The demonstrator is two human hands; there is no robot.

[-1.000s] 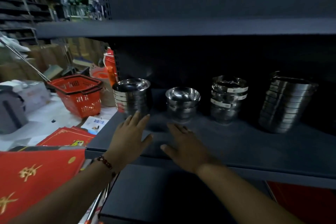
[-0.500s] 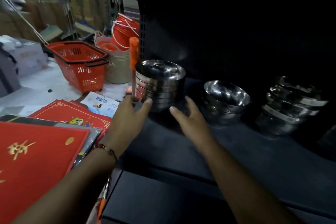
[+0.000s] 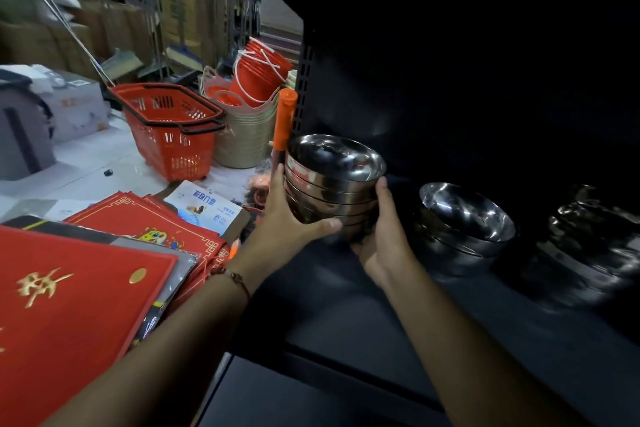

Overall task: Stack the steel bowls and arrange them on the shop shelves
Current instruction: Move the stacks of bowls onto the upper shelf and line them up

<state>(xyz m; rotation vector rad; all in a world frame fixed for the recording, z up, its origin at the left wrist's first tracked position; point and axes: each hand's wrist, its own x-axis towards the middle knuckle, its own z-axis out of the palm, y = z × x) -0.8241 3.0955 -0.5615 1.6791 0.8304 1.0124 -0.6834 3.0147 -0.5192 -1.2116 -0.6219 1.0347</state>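
Both hands clamped on nested stack of steel bowls (image 3: 330,184) at left end of dark shelf (image 3: 363,305). Left hand (image 3: 287,218) wrapped around stack's left side, thumb across lower front. Right hand (image 3: 382,236) cupping right side and base, fingers closed against it. Whether stack rests on shelf or is lifted: cannot tell. Right of stack: second bowl pile (image 3: 464,222), then third pile (image 3: 592,243), blurred. Left of stack: orange handle (image 3: 284,118), red shopping basket (image 3: 169,128).
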